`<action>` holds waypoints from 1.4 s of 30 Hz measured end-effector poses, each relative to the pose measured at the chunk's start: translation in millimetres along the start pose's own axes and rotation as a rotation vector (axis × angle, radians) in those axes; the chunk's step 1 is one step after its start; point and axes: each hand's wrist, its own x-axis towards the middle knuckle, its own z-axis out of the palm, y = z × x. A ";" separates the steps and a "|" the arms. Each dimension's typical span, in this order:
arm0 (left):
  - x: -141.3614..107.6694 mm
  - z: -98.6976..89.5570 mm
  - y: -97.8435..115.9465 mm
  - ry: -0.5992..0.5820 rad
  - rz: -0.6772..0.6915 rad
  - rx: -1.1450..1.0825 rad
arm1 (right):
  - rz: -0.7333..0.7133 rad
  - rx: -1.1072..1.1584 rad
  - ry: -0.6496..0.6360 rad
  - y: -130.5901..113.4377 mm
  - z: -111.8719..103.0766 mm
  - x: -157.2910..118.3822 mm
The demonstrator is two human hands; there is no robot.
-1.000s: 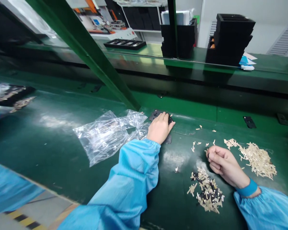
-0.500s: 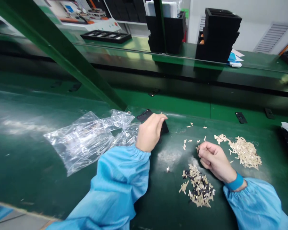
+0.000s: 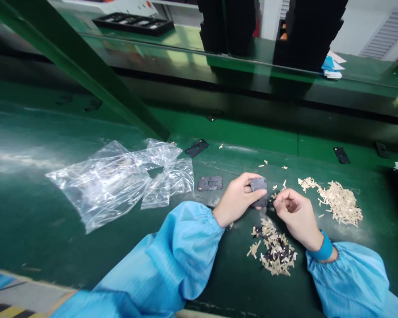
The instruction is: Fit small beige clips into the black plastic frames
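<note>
My left hand (image 3: 236,198) grips a small dark plastic plate (image 3: 258,187) between thumb and fingers, holding it up off the bench. Close beside it, my right hand (image 3: 295,214) has thumb and forefinger pinched together near the plate's right side. Whatever is in that pinch is too small to make out. Below the hands lies a pile of tan and black strip-like parts (image 3: 278,254). Several loose tan pieces lie just behind the right hand. Two more dark plates rest left of my hands, a nearer plate (image 3: 210,183) and a farther plate (image 3: 197,148).
Clear plastic bags (image 3: 116,185) lie crumpled on the left of the green bench (image 3: 69,251). A larger heap of tan parts (image 3: 341,203) sits to the right. A green post (image 3: 86,79) slants across the left, and stacked black trays (image 3: 305,35) stand on the back shelf.
My left hand has come away from the dark plates at the back left, moving right with one plate. My right hand stays near the same place, still pinched.
</note>
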 end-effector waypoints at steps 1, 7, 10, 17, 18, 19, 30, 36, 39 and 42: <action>0.1 0.8 0.0 0.014 -0.010 -0.002 | -0.006 -0.023 -0.003 0.4 0.3 -0.8; -2.6 3.1 0.0 0.049 0.025 0.141 | -0.055 -0.173 0.004 -0.2 1.1 -4.3; -5.4 3.6 0.4 0.052 0.065 0.248 | -0.068 -0.229 -0.006 -1.9 1.1 -5.0; -6.8 3.7 3.6 0.054 0.084 0.324 | -0.076 -0.288 -0.031 -4.2 1.1 -5.2; -6.7 3.7 3.6 0.055 0.082 0.325 | -0.076 -0.286 -0.030 -3.9 1.0 -5.1; -6.7 3.7 3.5 0.056 0.082 0.328 | -0.075 -0.283 -0.030 -3.6 1.0 -5.1; -8.2 4.9 4.5 0.072 0.120 0.353 | -0.067 -0.282 -0.068 -4.6 0.7 -5.0; -7.6 4.6 5.1 0.076 0.098 0.313 | -0.024 -0.234 -0.098 -5.2 -1.4 -5.0; -7.5 5.0 6.0 0.072 0.093 0.293 | -0.002 -0.205 -0.106 -5.9 -2.2 -5.0; -7.3 5.5 6.6 0.066 0.084 0.271 | 0.015 -0.181 -0.105 -7.6 -2.1 -4.5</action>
